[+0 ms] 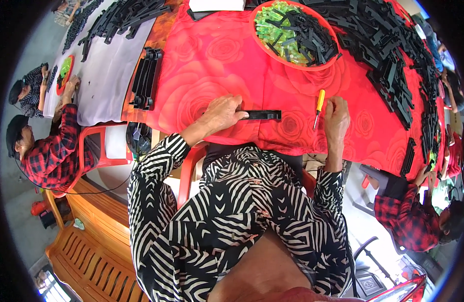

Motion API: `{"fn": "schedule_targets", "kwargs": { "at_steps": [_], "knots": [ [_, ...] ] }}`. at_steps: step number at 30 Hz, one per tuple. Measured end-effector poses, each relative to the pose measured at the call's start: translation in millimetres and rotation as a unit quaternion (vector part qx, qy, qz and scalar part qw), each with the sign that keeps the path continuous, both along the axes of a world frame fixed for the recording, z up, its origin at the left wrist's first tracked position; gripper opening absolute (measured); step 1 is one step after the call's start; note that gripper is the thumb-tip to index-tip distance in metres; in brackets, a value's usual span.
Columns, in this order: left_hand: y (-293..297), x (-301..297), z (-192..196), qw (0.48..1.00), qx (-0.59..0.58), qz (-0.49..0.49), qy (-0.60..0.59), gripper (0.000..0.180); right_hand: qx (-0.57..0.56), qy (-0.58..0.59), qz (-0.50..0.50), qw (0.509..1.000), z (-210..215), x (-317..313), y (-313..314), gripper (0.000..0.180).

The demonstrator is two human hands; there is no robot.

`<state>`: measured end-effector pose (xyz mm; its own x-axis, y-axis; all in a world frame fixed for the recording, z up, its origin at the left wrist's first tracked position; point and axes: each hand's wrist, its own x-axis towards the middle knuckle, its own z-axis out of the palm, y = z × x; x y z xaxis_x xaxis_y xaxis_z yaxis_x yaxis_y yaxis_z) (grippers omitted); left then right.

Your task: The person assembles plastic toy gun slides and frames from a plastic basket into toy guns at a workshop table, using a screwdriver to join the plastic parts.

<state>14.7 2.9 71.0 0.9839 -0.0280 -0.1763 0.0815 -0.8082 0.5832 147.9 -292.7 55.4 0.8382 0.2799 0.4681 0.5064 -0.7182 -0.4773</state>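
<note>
Left hand: the wearer's left hand [222,113], near the middle of the frame, has thumb and fingers closed on the left end of a black bar, pinching it.
Black bar: this black bar [266,115] lies crosswise at mid-frame, over the red tablecloth [217,75], its free end toward the right.
Right hand: the right hand [337,118], right of centre, is curled inward; its fingertips are hidden, so I cannot tell whether it pinches anything.
Screwdriver: a yellow-handled screwdriver [320,103] sits just left of that hand, shaft toward the lower edge.
Basin: at the upper centre, a red-rimmed basin [254,35] holds green pieces and small black ones.
Black parts: a neat stack [146,78] stands upper left of centre; a big heap [388,65] spreads across the upper right.
Neighbours: people in checked shirts sit at the left [58,143] and lower right [408,216].
</note>
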Motion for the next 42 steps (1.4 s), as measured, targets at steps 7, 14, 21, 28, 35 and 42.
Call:
{"fn": "schedule_targets", "kwargs": {
  "at_steps": [7,14,21,28,35,42],
  "knots": [
    [-7.5,-3.6,2.5,0.998,0.039,0.038,0.012,0.034,0.047,-0.049,0.098,0.993,42.1,5.0,40.3,0.007],
    [-10.2,-5.6,-6.3,0.993,0.091,0.034,-0.062,0.034,-0.103,-0.009,0.197,0.975,51.9,60.3,107.0,0.012],
    [-4.0,4.6,-6.5,0.995,-0.015,0.096,0.015,0.033,-0.332,0.118,0.107,0.930,56.2,81.4,134.1,0.027],
    [-1.1,6.1,-6.4,0.992,-0.035,0.102,0.059,0.033,-0.340,0.103,0.118,0.927,64.1,86.2,140.5,0.035],
    [-6.9,4.2,-2.7,0.991,-0.035,0.117,0.050,0.032,-0.305,0.102,0.145,0.936,55.7,91.3,132.4,0.024],
    [-6.3,2.9,-7.3,0.989,-0.049,0.134,0.038,0.033,-0.094,0.000,0.152,0.984,40.2,91.1,115.7,0.019]
  ]
}}
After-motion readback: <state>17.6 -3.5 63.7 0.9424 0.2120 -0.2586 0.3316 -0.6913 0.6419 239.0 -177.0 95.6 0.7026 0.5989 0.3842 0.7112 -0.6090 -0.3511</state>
